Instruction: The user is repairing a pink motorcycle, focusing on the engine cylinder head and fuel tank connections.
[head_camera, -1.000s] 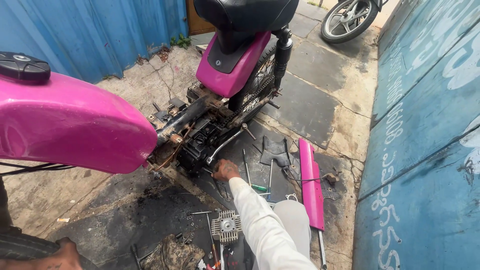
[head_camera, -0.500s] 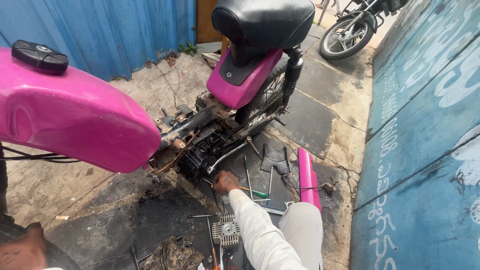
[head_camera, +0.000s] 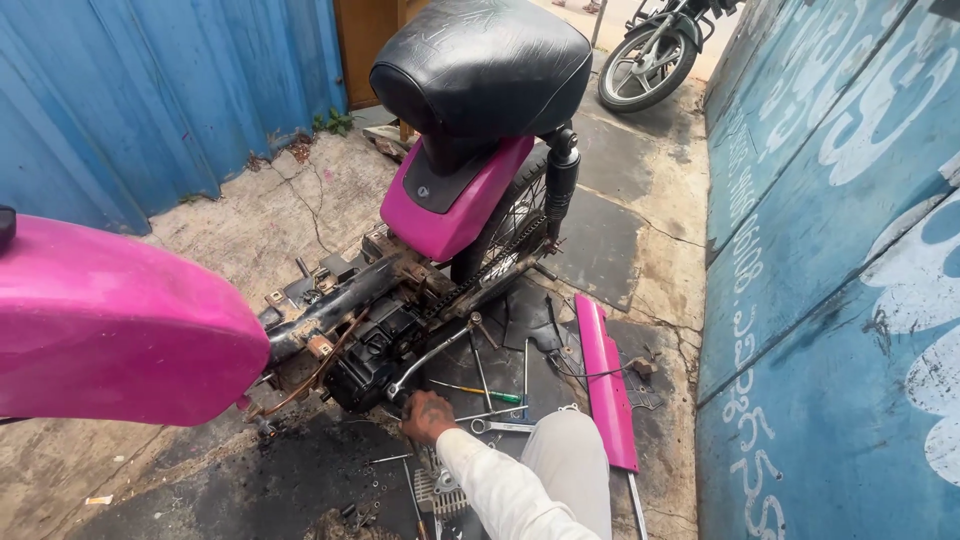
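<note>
Oily ground (head_camera: 250, 480), right hand (head_camera: 428, 418) beside engine (head_camera: 375, 360)

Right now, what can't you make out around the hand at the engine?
- Right hand: fingers curl under the engine; whether they grip anything is hidden, head view.
- Left hand: out of frame.
- Small parts on the dark ground: too small to identify.
- Pink tank: cut off by the left edge.

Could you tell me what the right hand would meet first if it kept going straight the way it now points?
Probably the black engine: the right hand points up-left at its lower end, just beside the kick lever. Depth is unclear.
</note>
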